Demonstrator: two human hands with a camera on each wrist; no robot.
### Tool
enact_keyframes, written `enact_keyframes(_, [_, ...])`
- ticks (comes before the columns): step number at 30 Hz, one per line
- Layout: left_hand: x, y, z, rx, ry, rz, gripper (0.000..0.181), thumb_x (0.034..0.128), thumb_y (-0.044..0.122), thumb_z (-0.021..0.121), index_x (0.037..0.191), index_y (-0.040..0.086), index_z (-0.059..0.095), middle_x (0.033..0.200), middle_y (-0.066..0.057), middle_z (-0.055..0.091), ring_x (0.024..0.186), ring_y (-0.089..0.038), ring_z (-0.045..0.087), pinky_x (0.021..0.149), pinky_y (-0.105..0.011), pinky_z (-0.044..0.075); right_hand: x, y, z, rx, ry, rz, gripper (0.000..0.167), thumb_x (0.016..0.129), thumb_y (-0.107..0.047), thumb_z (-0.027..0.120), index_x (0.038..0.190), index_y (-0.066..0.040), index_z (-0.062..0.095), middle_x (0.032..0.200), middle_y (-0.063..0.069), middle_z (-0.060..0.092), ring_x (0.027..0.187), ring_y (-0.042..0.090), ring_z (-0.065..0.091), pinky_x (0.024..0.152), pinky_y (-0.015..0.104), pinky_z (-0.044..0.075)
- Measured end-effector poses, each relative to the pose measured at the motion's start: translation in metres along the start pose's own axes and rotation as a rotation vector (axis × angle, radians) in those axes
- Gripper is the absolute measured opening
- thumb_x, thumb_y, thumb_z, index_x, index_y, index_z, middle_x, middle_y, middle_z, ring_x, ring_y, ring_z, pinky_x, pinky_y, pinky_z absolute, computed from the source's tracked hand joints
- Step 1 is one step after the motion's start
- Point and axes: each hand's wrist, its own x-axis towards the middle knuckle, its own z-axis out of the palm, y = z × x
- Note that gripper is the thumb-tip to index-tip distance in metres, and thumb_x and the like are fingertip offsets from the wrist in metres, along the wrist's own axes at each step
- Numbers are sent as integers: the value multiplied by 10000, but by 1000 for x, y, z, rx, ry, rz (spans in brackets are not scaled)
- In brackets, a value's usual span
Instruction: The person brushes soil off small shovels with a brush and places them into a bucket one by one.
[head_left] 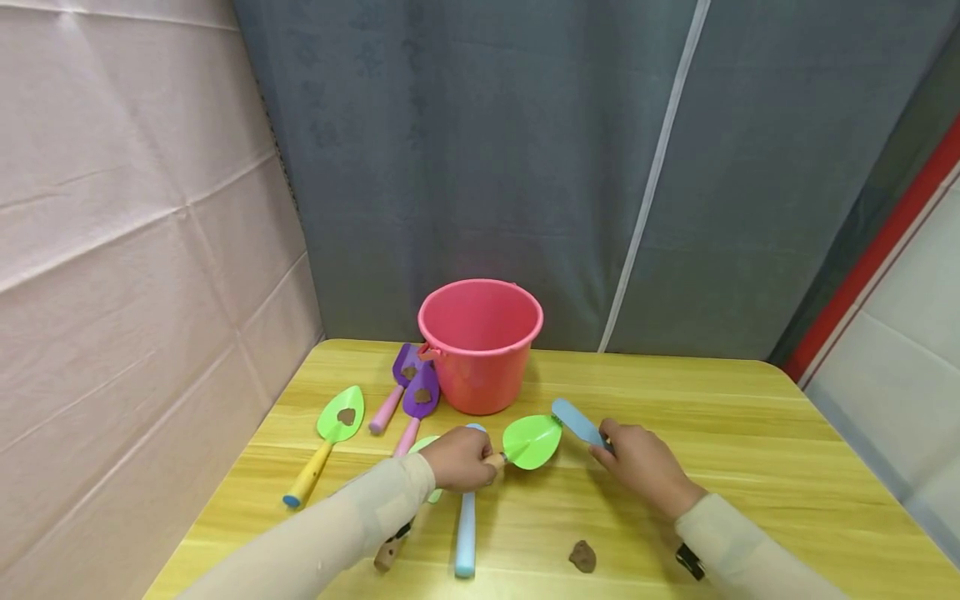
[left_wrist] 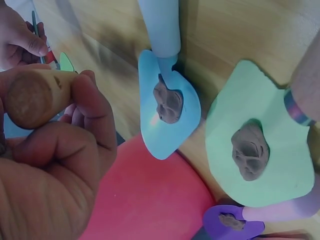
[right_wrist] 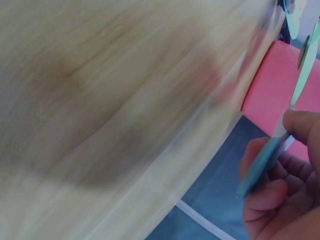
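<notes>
My left hand (head_left: 461, 458) grips the wooden handle (left_wrist: 37, 100) of a bright green trowel (head_left: 531, 442), its blade pointing right above the table. In my right hand (head_left: 641, 467) is a light blue brush (head_left: 577, 422), whose dark green bristles meet the far edge of that blade. A brown clay lump (head_left: 582, 557) lies on the table between my forearms. Under my left hand lie a blue trowel (left_wrist: 187, 120) and a pale green shovel (left_wrist: 225, 100), each bearing a lump of clay; the left arm partly hides them in the head view.
A pink-red bucket (head_left: 482, 375) stands behind my hands. Left of it lie two purple-bladed tools, a shovel (head_left: 401, 358) and a trowel (head_left: 422, 404), and a green trowel with a yellow handle (head_left: 309, 475), all with clay. Curtains (head_left: 480, 167) close off the table's back.
</notes>
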Motion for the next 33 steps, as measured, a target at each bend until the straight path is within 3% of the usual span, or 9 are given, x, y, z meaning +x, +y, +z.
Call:
enact_keyframes(10, [-2,5,-4,-15,12,12,424,925,171,590,537,168,420,479,93,333,467,-74,321,473,-230,285,0,5,-1,41,61,10,190,919,-196,721,945,-45,610,561,-62,445,441,59,350,415,218,274])
enact_keyframes(18, [0,7,1,31,60,26,222,961,219,595,767,112,608,667,41,535,626,-103,493,600,-278,440,5,-15,3,48,62,-53,194,897,-218,748,887,-98,596,587,-81,432,478,47,360,433,221,295])
enact_keyframes(26, [2,8,4,35,90,9,167,921,190,645,792,102,586,677,33,528,621,-117,492,601,-284,438,4,-41,7,29,30,-145,190,884,-227,761,872,-132,598,644,-108,461,533,44,392,471,225,342])
enact_keyframes(33, [2,7,10,17,107,4,168,934,204,644,813,102,588,677,41,523,616,-106,496,594,-273,438,9,-37,9,1,20,-138,221,881,-216,768,848,-136,565,635,-90,452,539,65,392,481,240,341])
